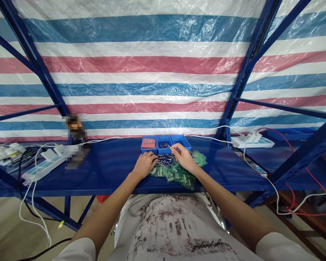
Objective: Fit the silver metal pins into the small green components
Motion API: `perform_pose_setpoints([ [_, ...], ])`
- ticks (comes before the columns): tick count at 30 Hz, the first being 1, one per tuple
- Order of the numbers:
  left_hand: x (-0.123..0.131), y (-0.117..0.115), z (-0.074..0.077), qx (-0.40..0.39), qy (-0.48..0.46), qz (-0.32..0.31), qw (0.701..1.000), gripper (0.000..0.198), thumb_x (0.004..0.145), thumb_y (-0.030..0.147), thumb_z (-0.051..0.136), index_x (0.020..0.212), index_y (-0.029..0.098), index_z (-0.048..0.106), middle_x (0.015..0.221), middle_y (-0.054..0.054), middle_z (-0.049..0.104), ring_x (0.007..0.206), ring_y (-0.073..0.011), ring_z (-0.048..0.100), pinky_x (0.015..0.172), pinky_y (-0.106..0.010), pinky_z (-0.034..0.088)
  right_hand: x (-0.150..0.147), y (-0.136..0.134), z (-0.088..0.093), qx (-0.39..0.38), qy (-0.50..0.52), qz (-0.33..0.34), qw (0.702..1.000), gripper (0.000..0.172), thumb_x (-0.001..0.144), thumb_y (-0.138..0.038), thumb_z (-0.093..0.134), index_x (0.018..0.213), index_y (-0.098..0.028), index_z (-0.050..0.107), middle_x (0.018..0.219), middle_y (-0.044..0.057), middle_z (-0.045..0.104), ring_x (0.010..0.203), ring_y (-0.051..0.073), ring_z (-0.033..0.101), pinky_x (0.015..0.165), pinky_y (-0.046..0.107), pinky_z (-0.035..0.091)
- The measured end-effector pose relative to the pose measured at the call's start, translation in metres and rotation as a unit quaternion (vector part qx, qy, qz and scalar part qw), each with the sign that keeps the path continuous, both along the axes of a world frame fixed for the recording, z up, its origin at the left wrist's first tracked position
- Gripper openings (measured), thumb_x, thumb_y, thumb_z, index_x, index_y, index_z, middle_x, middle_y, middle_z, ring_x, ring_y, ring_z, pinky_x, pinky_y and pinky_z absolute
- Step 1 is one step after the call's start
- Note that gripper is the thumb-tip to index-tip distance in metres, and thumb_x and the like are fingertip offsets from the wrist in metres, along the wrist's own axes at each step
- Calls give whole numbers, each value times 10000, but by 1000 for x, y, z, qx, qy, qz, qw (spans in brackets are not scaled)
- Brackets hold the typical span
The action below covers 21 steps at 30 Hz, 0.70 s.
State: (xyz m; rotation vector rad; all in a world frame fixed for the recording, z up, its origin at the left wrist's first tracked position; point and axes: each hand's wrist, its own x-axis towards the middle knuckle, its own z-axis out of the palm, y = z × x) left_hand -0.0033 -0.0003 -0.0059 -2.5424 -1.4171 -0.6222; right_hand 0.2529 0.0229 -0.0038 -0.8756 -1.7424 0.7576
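My left hand rests on the blue shelf with its fingers curled, at the left edge of a heap of small dark metal parts. My right hand hovers over the heap's right side with fingertips pinched together; what they hold is too small to make out. Several small green plastic bags lie under and around both hands. Just behind the heap stand three small blue bins; the left one holds something red, the middle one holds dark parts.
White power strips with cables lie at the left and right of the shelf. A blurred dark object stands at the back left. Blue rack posts rise on both sides; a striped tarp hangs behind. Red and white wires trail at the right.
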Motion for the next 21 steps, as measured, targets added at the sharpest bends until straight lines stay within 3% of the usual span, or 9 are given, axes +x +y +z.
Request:
perform_pose_setpoints([
  [21,0,-1,3,-2,4,-2,1000,310,1113,329,478,1246,230,739,1208,-83,703,1101,-250,632,930,-381,489,-3,-5,7,-7,0,-3,1000,290,1039,-555,550,1001,-268,561,830,-12,545,565,160,523,555,313,444],
])
